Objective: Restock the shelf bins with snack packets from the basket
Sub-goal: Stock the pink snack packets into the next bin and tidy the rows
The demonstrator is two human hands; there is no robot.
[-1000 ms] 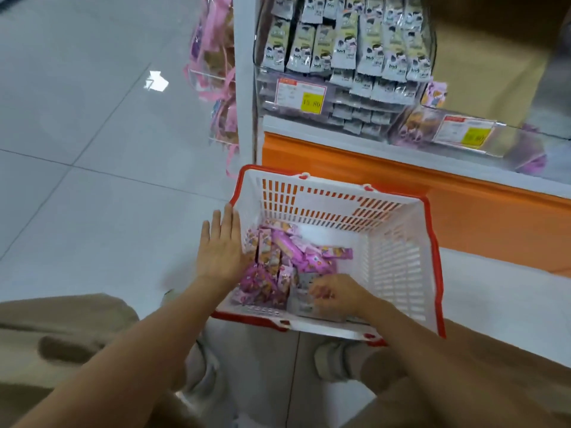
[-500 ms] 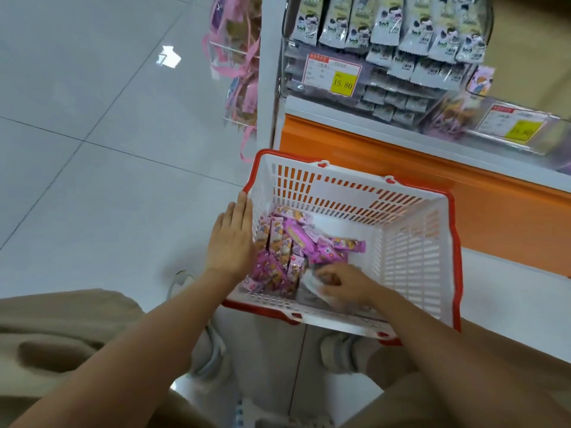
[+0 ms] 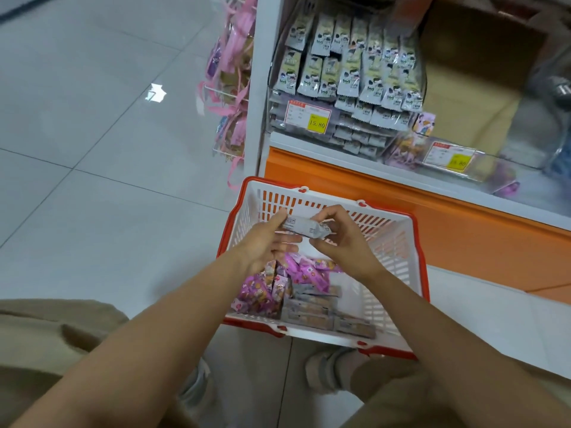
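Both hands have come up out of the slatted plastic basket [image 3: 398, 264]; the right hand [image 3: 343, 242] and left hand [image 3: 262, 242] pinch a flat grey foil snack packet [image 3: 304, 227] above its pink packets [image 3: 278, 279].

Packets [image 3: 278, 288] in basket [image 3: 414, 291] before shelf [image 3: 340, 143]

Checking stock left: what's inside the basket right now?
In the basket, pink packets lie left, grey packets along the near wall. The left hand and right hand, gripping one held packet above, hide part of the pile.
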